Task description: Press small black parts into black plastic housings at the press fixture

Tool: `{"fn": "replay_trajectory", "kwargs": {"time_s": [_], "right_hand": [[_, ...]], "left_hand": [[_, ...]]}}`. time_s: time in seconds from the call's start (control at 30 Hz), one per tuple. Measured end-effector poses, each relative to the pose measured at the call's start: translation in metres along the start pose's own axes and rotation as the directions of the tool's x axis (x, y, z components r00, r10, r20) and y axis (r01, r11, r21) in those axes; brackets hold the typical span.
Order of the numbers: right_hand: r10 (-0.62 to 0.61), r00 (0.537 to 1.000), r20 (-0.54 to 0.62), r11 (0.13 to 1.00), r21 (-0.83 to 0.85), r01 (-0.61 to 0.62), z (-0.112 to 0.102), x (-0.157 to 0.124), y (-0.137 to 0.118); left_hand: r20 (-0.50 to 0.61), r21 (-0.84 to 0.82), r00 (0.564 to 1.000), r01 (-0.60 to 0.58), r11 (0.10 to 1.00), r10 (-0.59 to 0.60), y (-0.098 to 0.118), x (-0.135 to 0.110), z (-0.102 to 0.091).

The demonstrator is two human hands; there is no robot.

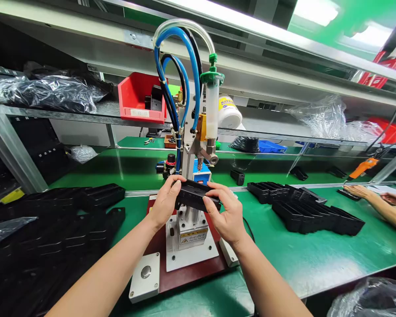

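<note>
A black plastic housing [193, 193] is held between my two hands, just under the nozzle of a bench dispensing machine [188, 149]. My left hand [165, 198] grips its left end, thumb on top. The right end is pinched by my right hand [226, 211], with the thumb along the near side. Below the housing stands the machine's metal fixture [193, 235] on a white plate; whether the housing rests on it I cannot tell. A clear syringe barrel [212, 110] with a green cap hangs above.
Black housings lie piled at left [95, 224] and in rows at right [317, 215]. Button boxes [145, 277] flank the machine base. A red bin [141, 99] and a white tub [229, 112] sit on the shelf. At far right, a co-worker's hand [358, 191] is near an orange screwdriver [363, 168].
</note>
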State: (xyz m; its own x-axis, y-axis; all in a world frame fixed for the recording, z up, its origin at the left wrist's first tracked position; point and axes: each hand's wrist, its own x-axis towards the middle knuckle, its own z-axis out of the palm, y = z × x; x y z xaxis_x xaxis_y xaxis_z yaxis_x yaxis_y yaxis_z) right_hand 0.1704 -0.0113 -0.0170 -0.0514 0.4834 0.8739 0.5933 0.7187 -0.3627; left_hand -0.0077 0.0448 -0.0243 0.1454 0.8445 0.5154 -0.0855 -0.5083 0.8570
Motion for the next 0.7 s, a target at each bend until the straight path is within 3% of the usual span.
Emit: {"fn": "replay_trajectory", "kwargs": {"time_s": [0.17,0.33,0.57,0.7], "right_hand": [[-0.050,0.997,-0.059,0.998,-0.040,0.048,0.007,-0.002,0.002],[-0.059,0.981,-0.185,0.992,0.096,0.078,0.020,-0.004,0.002],[-0.053,0.973,-0.226,0.982,0.167,0.092,0.026,-0.002,0.004],[-0.069,0.968,-0.240,0.975,0.187,0.116,0.026,-0.001,0.006]], "left_hand": [[-0.118,-0.060,0.993,0.006,0.998,-0.013,-0.005,0.002,0.011],[-0.169,-0.099,0.985,-0.038,0.994,0.021,-0.007,0.002,0.017],[-0.150,-0.015,0.987,-0.053,0.998,0.050,-0.008,-0.001,0.015],[-0.203,0.030,0.974,-0.098,0.995,0.102,-0.009,0.001,0.018]]}}
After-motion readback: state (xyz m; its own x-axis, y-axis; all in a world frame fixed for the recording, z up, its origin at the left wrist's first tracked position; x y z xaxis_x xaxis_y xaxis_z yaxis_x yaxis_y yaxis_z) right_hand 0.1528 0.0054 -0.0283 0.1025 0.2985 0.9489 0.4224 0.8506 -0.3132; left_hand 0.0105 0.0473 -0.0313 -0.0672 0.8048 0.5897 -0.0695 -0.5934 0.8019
